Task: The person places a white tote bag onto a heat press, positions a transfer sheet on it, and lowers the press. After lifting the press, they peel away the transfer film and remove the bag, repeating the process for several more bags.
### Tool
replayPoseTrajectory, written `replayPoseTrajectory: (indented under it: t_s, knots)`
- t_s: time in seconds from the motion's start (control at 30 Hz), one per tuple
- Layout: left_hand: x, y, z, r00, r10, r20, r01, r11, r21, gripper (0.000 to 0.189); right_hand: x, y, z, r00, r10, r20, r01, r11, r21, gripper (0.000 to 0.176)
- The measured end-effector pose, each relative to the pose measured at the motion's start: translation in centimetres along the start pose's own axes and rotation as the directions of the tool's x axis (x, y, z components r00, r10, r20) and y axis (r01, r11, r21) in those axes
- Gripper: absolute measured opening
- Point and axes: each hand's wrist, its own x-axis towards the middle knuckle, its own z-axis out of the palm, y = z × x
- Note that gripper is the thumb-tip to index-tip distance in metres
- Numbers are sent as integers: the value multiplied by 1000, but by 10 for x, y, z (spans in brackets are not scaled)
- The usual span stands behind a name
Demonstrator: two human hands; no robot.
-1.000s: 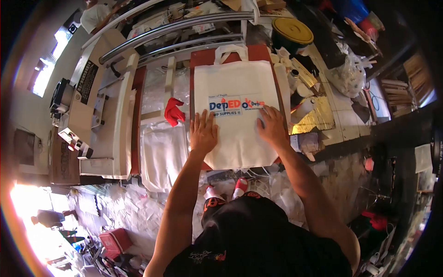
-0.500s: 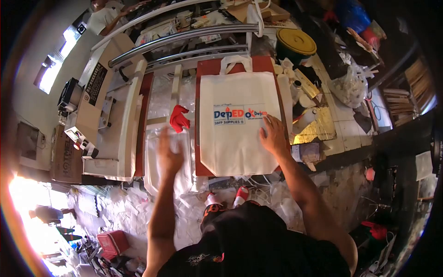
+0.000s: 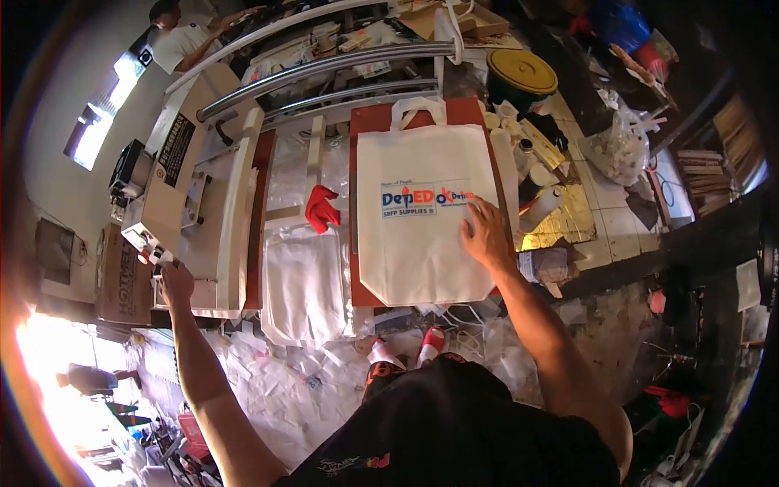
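Note:
A white cloth tote bag (image 3: 422, 260) printed with blue and red "DepED" lettering lies flat on a red board (image 3: 464, 111), its handles toward the far end. My right hand (image 3: 488, 235) rests open on the bag's right side, fingertips at the edge of the print. Far to the left, my left hand (image 3: 176, 286) reaches the control box (image 3: 146, 242) at the near end of a beige machine (image 3: 174, 154). Its fingers are mostly hidden against the box's knobs. Between the hands, a red cloth glove (image 3: 322, 209) lies above a clear plastic-covered white sheet (image 3: 304, 284).
Metal rollers (image 3: 324, 69) cross the far side. A green bucket with a yellow lid (image 3: 522, 73) and bottles (image 3: 523, 150) stand at the right. Paper scraps (image 3: 276, 381) litter the floor. Another person (image 3: 182, 40) is at the far left, beyond the machine.
My left hand has moved left from over the plastic-covered sheet to the machine's control box. My right hand stays on the bag. The view has shifted slightly.

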Motion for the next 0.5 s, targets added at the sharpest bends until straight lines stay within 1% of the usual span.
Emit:
replayPoseTrajectory:
  t_s: [0.03,0.07,0.13,0.2,0.27,0.3,0.37,0.4,0.47,0.5]
  knots:
    - [0,0,-3,999,-12,38,13,999,-35,38,1,-2,-3,1000,-4,-5,4,1000,9,44]
    - [-6,0,-4,999,-12,34,13,999,-33,38,2,-5,-6,1000,-6,-14,6,1000,21,44]
    - [-21,2,-15,988,152,35,-148,985,-86,35,0,-6,-5,1000,2,-29,-2,1000,26,45]
    - [-39,11,-21,971,239,-10,-239,968,-78,32,-1,-6,-6,998,14,-57,-12,1000,25,46]
    - [-60,27,-33,940,335,-71,-340,937,-79,28,-3,-8,-10,999,16,-35,-16,1000,12,47]
    - [-78,44,-47,936,343,-76,-349,934,-76,28,-5,-9,-11,999,24,-42,-23,1000,14,47]
    - [-110,77,-71,872,466,-147,-483,869,-111,23,-6,-7,-10,998,30,-53,-29,999,25,48]
    - [-110,86,-68,868,474,-146,-490,865,-108,23,-6,-5,-8,998,39,-54,-38,999,25,48]
    - [-106,105,-54,807,567,-166,-570,821,35,22,-2,0,0,994,68,-88,-61,995,75,48]
    - [-116,116,-50,712,613,-342,-660,750,-29,23,0,-2,-3,994,69,-90,-62,995,77,48]
